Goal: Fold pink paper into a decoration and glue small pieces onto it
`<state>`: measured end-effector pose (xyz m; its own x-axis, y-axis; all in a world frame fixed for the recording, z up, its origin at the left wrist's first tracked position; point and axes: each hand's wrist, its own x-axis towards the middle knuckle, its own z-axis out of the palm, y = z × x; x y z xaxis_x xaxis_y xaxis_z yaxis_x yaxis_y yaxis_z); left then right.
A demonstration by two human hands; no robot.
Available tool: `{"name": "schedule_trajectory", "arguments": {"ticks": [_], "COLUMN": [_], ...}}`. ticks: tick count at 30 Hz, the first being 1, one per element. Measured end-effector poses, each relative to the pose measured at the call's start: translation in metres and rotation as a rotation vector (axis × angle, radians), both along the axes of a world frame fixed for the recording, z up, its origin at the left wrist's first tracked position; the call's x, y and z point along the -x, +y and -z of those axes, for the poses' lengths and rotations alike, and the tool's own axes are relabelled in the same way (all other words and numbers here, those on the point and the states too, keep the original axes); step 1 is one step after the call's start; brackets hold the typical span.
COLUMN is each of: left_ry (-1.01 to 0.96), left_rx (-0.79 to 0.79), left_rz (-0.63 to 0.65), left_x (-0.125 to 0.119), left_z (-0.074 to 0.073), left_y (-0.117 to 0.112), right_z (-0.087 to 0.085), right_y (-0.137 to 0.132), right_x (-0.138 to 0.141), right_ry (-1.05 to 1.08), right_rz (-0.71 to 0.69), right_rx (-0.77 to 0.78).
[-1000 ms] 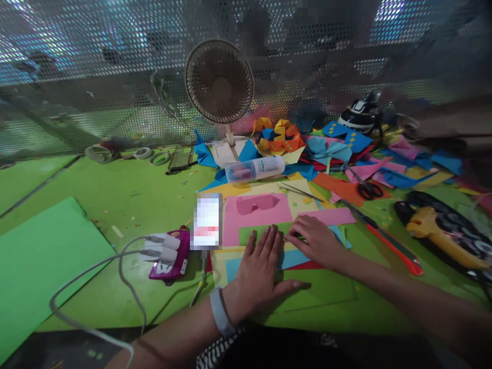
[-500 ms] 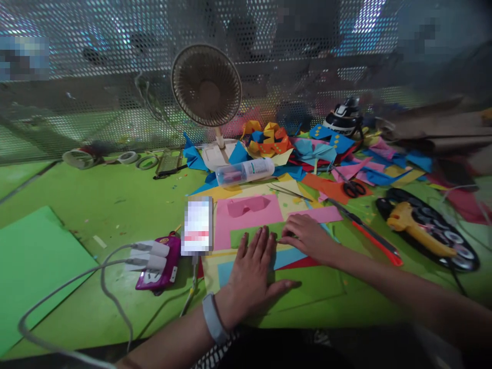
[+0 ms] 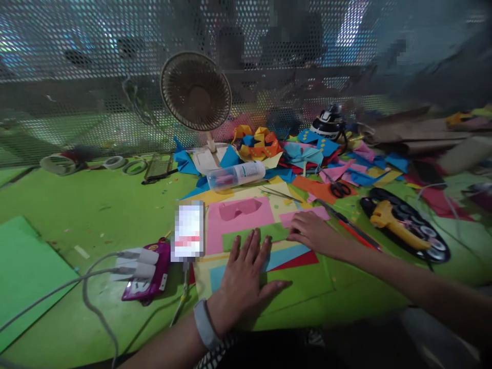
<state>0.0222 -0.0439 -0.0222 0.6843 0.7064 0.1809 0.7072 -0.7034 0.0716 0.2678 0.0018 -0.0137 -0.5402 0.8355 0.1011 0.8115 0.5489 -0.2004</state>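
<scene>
Paper strip (image 3: 277, 231) in green is lying over a pink sheet's (image 3: 213, 230) lower part on the counter (image 3: 119, 200). The left hand (image 3: 243, 274) is resting palm-down, fingers spread, fingertips touching the strip. The right hand (image 3: 310, 230) is curling at its right end; its pinch is staying unclear. Both forearms are angling inward.

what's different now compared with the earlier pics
The right hand has shifted rightward by the green strip, widening its gap from the fingers of the left hand. The camera view has also swung right. No new grasp or release is visible. The left hand stays flat on the strip; the scissors and clear bottle lie as they were.
</scene>
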Motion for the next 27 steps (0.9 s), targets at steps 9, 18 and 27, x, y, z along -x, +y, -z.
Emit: {"name": "schedule_trajectory", "arguments": {"ticks": [9,18,27], "left_ry": [-0.005,-0.049,-0.021], "left_rx": [0.020,0.014,0.030], "left_rz": [-0.001,0.006,0.014], "left_x": [0.000,0.000,0.001], "left_z": [0.000,0.002,0.000], "left_y": [0.000,0.000,0.000], "right_z": [-0.006,-0.011,0.008], "right_y": [0.000,-0.028,-0.050], "right_x": [-0.016,-0.012,0.041], "right_ry": [-0.031,0.005,-0.095], "right_rz": [0.018,0.143,-0.042], "right_rx": [0.033,-0.234,-0.263]}}
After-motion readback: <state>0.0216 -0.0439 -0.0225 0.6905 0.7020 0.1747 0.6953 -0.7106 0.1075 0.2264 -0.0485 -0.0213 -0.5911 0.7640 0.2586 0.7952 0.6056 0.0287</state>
